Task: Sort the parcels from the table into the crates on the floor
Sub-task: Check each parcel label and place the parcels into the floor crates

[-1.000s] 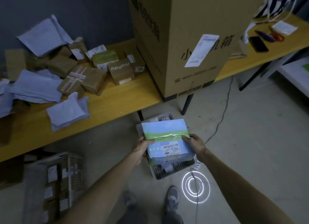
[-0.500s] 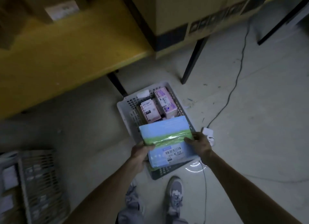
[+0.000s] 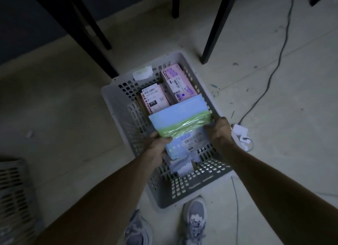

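A light blue parcel (image 3: pixel 180 119) with a green taped band and a barcode label is inside the grey perforated crate (image 3: pixel 117 100) on the floor. My left hand (image 3: pixel 158 144) grips its near left edge and my right hand (image 3: pixel 218 128) grips its right edge. Two pink boxes lie at the crate's far end, one small (image 3: pixel 154 98) and one long (image 3: pixel 177 82). The blue parcel covers their near ends. White wrapped items (image 3: pixel 181 165) show under it near the crate's front wall.
Black table legs (image 3: pixel 217 25) stand on the floor just beyond the crate. A cable (image 3: pixel 274 69) runs down the right to a white plug block (image 3: pixel 240 133). A second grey crate (image 3: pixel 12 193) sits at the lower left. My shoes (image 3: pixel 194 221) are right behind the crate.
I have bent down and lowered the blue parcel from above the crate into it. The view dropped from the tabletop to the floor under the table.
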